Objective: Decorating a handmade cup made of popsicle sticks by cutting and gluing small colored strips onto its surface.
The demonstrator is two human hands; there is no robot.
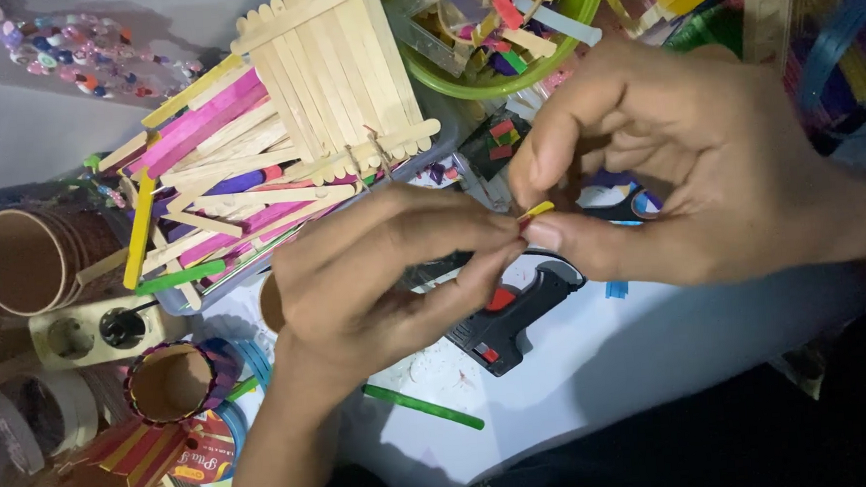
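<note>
Both hands are meeting above a black glue gun [517, 314], pinching a small flat yellow stick piece [536, 209] with a red bit at its lower end. The left hand [375, 277] is closing narrow fingertips on it; the right hand [688, 158] is gripping it between thumb and forefinger. Its long axis is slanting up toward the right. A smooth wooden stick panel [337, 69] is lying behind.

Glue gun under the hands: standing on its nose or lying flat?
Lying flat. The black glue gun rests on its side on the white sheet, red trigger showing, below the left hand and right hand.
</note>
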